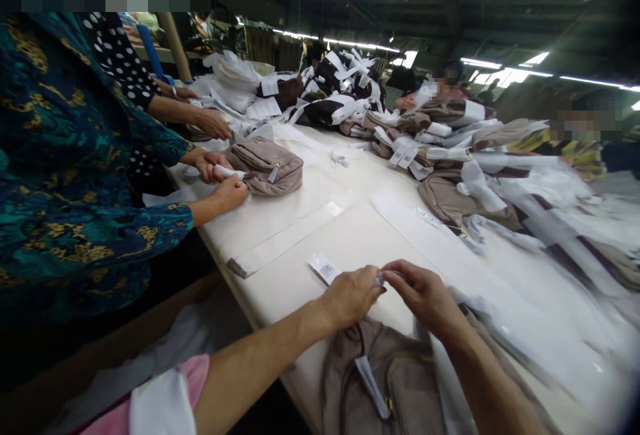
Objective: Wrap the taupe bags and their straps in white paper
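Observation:
My left hand [353,294] and my right hand [417,288] meet above the table, fingers pinched together on a small greyish piece between them, too small to name. Below them, at the table's near edge, lies a taupe backpack [410,382] with a white-wrapped zipper pull [371,387]. Beside my left hand, a clear packet with a printed label [323,268] rests on the white tabletop [300,248]. The top of the backpack lies just under my hands, and its lower part runs out of the frame.
At left, a person in a teal patterned garment [75,175] handles a taupe bag [270,165]; another person's hand [213,122] is behind. Wrapped bags [345,88] are heaped at the back and right. A paper strip [285,238] lies mid-table. White sheeting [500,302] covers the right side.

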### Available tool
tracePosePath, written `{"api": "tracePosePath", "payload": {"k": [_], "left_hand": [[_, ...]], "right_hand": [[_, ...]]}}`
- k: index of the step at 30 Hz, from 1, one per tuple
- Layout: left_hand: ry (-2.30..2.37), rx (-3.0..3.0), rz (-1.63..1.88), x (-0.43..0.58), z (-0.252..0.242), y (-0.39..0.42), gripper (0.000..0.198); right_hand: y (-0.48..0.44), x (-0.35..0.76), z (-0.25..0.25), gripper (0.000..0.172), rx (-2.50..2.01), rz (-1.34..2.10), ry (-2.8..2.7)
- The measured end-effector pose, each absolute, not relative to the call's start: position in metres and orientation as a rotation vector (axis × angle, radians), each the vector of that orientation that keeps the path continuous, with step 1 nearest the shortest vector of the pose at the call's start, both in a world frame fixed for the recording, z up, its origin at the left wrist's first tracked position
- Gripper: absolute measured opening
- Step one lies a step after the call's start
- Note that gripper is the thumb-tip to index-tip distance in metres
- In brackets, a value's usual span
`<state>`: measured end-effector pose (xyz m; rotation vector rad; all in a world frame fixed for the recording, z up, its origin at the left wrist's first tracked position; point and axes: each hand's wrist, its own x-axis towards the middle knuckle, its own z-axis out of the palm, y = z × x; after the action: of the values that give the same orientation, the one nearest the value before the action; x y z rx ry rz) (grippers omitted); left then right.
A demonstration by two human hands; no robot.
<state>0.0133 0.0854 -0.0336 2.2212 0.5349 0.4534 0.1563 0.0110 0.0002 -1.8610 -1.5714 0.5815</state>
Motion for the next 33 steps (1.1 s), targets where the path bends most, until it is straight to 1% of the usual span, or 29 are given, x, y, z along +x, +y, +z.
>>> {"api": "tracePosePath", "payload": {"k": [2,4,6,8,9,11,12,14,15,17,19,21,23,25,27,30,31,33], "left_hand": [[0.598,2.217,0.457,0.013,-0.045,0.081,0.019],[0.596,2.191,0.554,0.011,-0.058,0.079,0.018],[0.593,2.174,0.646,0.009,-0.064,0.082,0.019],[0.603,2.178,0.681,0.011,-0.063,0.091,0.022],[0.608,2.183,0.678,0.015,-0.061,0.097,0.024],[0.603,2.199,0.659,0.026,-0.055,0.114,0.026],[0.598,2.213,0.645,0.033,-0.052,0.124,0.026],[0.603,2.255,0.604,0.045,-0.047,0.14,0.027],[0.615,2.28,0.587,0.049,-0.044,0.145,0.03],[0.653,2.334,0.591,0.051,-0.035,0.145,0.037],[0.613,2.422,0.652,0.043,-0.022,0.126,0.038],[0.421,2.561,0.691,0.028,-0.008,0.093,0.032],[0.2,2.71,0.579,0.011,0.002,0.055,0.029],[0.118,2.84,0.417,-0.002,0.007,0.025,0.031],[0.121,2.917,0.305,-0.008,0.008,0.007,0.03],[0.235,2.822,0.176,-0.003,0.01,0.005,0.017],[0.312,2.695,0.116,0.002,0.012,0.008,0.013],[0.486,2.356,-0.017,0.011,0.017,0.013,0.009]], "right_hand": [[0.014,0.151,-0.006,0.028,-1.878,0.587,-1.552],[0.014,0.152,-0.004,0.031,-1.866,0.616,-1.527],[0.005,0.163,0.009,0.042,-1.861,0.609,-1.489],[-0.017,0.186,0.025,0.055,-1.944,0.469,-1.398],[-0.034,0.199,0.031,0.056,-2.033,0.345,-1.338],[-0.074,0.219,0.029,0.054,-2.279,0.067,-1.227],[-0.096,0.225,0.021,0.055,-2.39,0.026,-1.228],[-0.134,0.225,-0.005,0.054,-2.526,0.173,-1.281],[-0.149,0.221,-0.02,0.054,-2.539,0.193,-1.291],[-0.169,0.209,-0.047,0.057,-2.607,0.158,-1.232],[-0.176,0.198,-0.059,0.057,-2.676,0.111,-1.174],[-0.177,0.189,-0.059,0.055,-2.723,0.079,-1.151],[-0.177,0.179,-0.053,0.053,-2.755,0.057,-1.133],[-0.178,0.165,-0.047,0.054,-2.791,0.039,-1.115],[-0.18,0.15,-0.045,0.052,-2.775,-0.047,-1.143],[-0.178,0.137,-0.045,0.046,-2.586,-0.28,-1.26],[-0.175,0.136,-0.044,0.044,-2.501,-0.285,-1.306],[-0.17,0.139,-0.039,0.04,-2.358,-0.153,-1.369]]}}
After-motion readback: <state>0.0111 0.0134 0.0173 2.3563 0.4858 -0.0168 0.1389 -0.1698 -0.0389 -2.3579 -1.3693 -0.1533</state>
